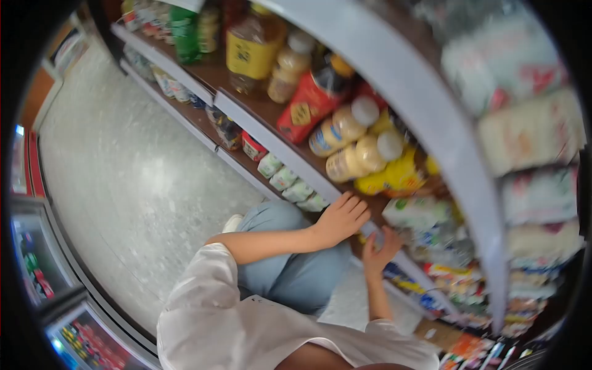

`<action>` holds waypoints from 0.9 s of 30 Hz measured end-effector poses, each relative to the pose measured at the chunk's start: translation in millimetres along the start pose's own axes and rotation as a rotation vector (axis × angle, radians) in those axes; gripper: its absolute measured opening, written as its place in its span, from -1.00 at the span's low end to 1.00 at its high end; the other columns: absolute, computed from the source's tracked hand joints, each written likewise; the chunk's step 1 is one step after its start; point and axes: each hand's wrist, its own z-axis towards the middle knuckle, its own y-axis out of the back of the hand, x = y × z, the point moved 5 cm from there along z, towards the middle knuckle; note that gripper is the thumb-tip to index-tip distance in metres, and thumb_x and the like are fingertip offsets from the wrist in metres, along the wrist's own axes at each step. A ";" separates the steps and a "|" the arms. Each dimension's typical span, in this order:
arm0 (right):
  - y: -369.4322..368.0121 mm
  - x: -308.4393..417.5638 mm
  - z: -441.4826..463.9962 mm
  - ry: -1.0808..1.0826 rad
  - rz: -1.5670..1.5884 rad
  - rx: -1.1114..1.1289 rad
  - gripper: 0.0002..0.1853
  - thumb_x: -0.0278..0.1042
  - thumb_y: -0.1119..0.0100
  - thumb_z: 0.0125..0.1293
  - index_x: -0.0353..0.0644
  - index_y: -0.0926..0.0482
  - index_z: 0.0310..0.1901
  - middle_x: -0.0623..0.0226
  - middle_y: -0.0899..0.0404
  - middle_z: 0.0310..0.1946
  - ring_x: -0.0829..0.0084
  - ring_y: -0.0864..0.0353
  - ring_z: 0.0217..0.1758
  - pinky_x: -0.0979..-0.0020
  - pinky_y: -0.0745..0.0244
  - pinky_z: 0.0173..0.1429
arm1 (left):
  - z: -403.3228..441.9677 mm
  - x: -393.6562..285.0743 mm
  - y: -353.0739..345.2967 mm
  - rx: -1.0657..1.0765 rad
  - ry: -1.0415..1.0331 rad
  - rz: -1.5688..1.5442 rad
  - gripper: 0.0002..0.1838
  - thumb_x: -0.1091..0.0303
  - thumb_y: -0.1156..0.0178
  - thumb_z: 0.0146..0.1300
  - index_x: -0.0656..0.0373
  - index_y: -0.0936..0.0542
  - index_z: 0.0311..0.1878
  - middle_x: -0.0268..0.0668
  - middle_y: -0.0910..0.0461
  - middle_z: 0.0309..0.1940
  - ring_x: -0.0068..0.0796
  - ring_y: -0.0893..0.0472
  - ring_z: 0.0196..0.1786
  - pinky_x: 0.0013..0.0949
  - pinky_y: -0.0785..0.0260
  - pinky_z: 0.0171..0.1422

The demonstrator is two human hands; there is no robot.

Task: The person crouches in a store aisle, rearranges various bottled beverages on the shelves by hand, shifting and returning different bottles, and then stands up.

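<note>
My left hand (342,219) rests on the front edge of the brown shelf (320,157), its fingers stretched over the edge with nothing seen in them. Close beside it, my right hand (382,250) touches the pale edge strip (404,262), thumb and fingers apart. Nearest to the hands on the shelf are a yellow package (391,180) and a white-and-green pack (416,211). Behind them lie bottles with white caps, such as a cream-coloured bottle (357,159). Small white-and-green packs (296,189) stand on the lower shelf.
A red-labelled bottle (311,102) and a large yellow-labelled bottle (253,52) stand farther along the shelf. White packs (530,132) fill the upper shelf at right. Glass-fronted coolers (86,336) line the left side across the grey floor (129,160).
</note>
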 end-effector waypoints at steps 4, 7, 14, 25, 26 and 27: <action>18.5 14.4 16.7 0.044 0.068 0.111 -0.64 -0.47 -0.22 0.15 -0.28 -0.47 0.01 0.03 -0.48 -0.05 -0.02 -0.40 0.12 -0.02 -0.22 0.26 | 9.6 -5.7 0.6 0.039 0.097 0.107 -0.76 0.31 -0.13 -0.01 0.14 -0.49 -0.23 -0.26 -0.43 -0.26 -0.26 -0.45 -0.12 -0.16 -0.31 0.17; 21.0 11.8 30.7 0.079 0.065 0.209 -0.64 -0.42 -0.20 0.15 -0.27 -0.49 0.00 0.09 -0.48 -0.01 0.04 -0.40 0.13 0.01 -0.22 0.24 | 15.4 -9.5 0.9 0.116 0.104 0.142 -0.79 0.28 -0.13 0.01 0.11 -0.49 -0.26 -0.28 -0.42 -0.26 -0.28 -0.44 -0.10 -0.16 -0.30 0.18; 70.0 50.7 62.4 0.116 -0.133 0.874 -0.64 -0.22 -0.23 0.04 -0.15 -0.65 -0.11 0.22 -0.55 -0.04 0.17 -0.43 0.16 0.07 -0.24 0.24 | 14.1 -28.7 41.6 0.546 0.152 0.083 -0.66 0.28 -0.21 0.00 0.21 -0.58 -0.12 -0.19 -0.55 -0.09 -0.16 -0.48 0.10 -0.13 -0.30 0.27; 197.4 107.6 32.8 -0.213 0.340 1.424 -0.60 0.04 -0.17 0.15 -0.07 -0.70 -0.14 0.12 -0.67 -0.13 0.08 -0.64 -0.05 0.16 -0.50 0.11 | 33.0 -53.1 286.9 0.818 0.865 -0.682 -0.73 0.20 -0.31 0.11 0.19 -0.63 -0.22 -0.13 -0.66 -0.16 -0.15 -0.66 -0.16 -0.22 -0.50 -0.06; 202.9 109.0 36.2 -0.251 0.314 1.395 -0.61 0.03 -0.18 0.15 -0.07 -0.70 -0.14 0.12 -0.67 -0.13 0.08 -0.64 -0.06 0.17 -0.51 0.09 | 49.3 -52.1 304.7 0.742 0.888 -0.724 -0.77 0.22 -0.30 0.13 0.19 -0.63 -0.27 -0.14 -0.66 -0.21 -0.16 -0.66 -0.21 -0.22 -0.49 -0.11; 212.2 116.0 48.0 -0.291 0.288 1.384 -0.62 -0.03 -0.20 0.17 -0.13 -0.68 -0.11 0.11 -0.68 -0.16 0.13 -0.66 -0.08 0.21 -0.52 0.06 | 60.3 -52.9 317.2 0.780 0.872 -0.716 -0.77 0.22 -0.30 0.13 0.19 -0.63 -0.27 -0.14 -0.66 -0.21 -0.16 -0.66 -0.21 -0.22 -0.49 -0.11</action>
